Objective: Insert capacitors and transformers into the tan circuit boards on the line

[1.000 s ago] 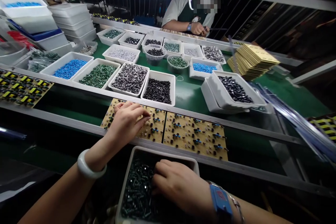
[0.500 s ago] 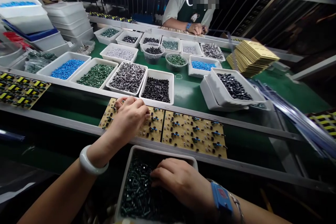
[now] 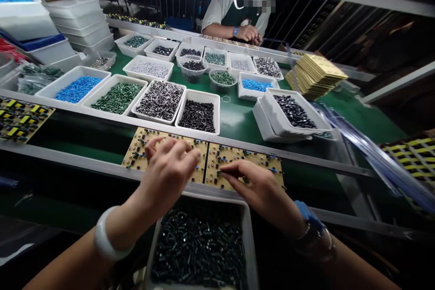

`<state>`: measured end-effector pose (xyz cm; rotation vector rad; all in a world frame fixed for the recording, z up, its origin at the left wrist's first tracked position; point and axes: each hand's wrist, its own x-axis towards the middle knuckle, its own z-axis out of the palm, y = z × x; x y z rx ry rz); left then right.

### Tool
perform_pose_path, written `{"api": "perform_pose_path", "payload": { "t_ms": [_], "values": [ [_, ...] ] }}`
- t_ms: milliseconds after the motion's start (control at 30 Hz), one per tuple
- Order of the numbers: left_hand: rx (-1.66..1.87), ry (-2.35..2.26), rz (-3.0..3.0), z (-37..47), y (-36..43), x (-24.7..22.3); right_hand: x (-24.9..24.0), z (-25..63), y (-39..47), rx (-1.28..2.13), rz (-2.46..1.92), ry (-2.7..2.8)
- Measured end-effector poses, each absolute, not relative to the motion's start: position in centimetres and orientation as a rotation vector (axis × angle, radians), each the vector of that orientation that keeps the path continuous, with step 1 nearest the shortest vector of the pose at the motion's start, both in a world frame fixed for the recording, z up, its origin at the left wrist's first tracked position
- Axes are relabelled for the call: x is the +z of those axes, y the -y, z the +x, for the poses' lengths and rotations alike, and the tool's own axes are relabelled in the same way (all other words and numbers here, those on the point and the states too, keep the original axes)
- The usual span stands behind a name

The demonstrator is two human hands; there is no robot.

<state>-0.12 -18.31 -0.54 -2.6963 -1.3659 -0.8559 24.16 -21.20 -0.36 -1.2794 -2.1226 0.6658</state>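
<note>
Two tan circuit boards (image 3: pixel 132 156) lie side by side in the rail, dotted with small black, blue and silver parts. My left hand (image 3: pixel 170 167) is over the left board, fingers curled together; whatever they hold, if anything, is hidden. Over the right-hand circuit board (image 3: pixel 212 152) my right hand (image 3: pixel 263 192) has thumb and forefinger pinched on a small dark capacitor (image 3: pixel 219 172), close to the board's left part. Nearest me, below the rail, stands a white tub (image 3: pixel 252 253) full of dark green cylindrical capacitors (image 3: pixel 200 244).
White bins with blue parts (image 3: pixel 79 88), green parts (image 3: pixel 117 97), silver-leaded parts (image 3: pixel 159 99) and black parts (image 3: pixel 197 115) line the far rail. Stacked bins (image 3: pixel 292 113) and piled bare boards (image 3: pixel 316 74) are at right. Across the table a person's hands (image 3: pixel 249 34) are working.
My right hand has come out of the tub and up to the right-hand board, pinching a small part. The left hand has shifted slightly down, staying over the left board.
</note>
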Motion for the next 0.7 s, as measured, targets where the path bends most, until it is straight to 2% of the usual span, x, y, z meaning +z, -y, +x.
{"api": "perform_pose_path", "payload": {
  "t_ms": [100, 200, 367, 700],
  "values": [
    [-0.655, 0.957, -3.130, 0.6, 22.0, -1.7, -0.7, 25.1, 20.2, 0.615, -1.325, 2.136],
    [-0.483, 0.717, -3.242, 1.1, 24.7, -3.8, -0.8, 25.2, 19.7, 0.582, -1.283, 2.206],
    [-0.400, 0.775, -3.272, 1.1, 25.7, -5.5, -0.6, 24.7, 19.2, 0.541, -1.217, 2.312],
    [-0.247, 0.727, -3.307, 0.5, 25.5, -2.9, -0.5, 24.2, 18.9, 0.275, -1.106, 2.586]
  ]
}}
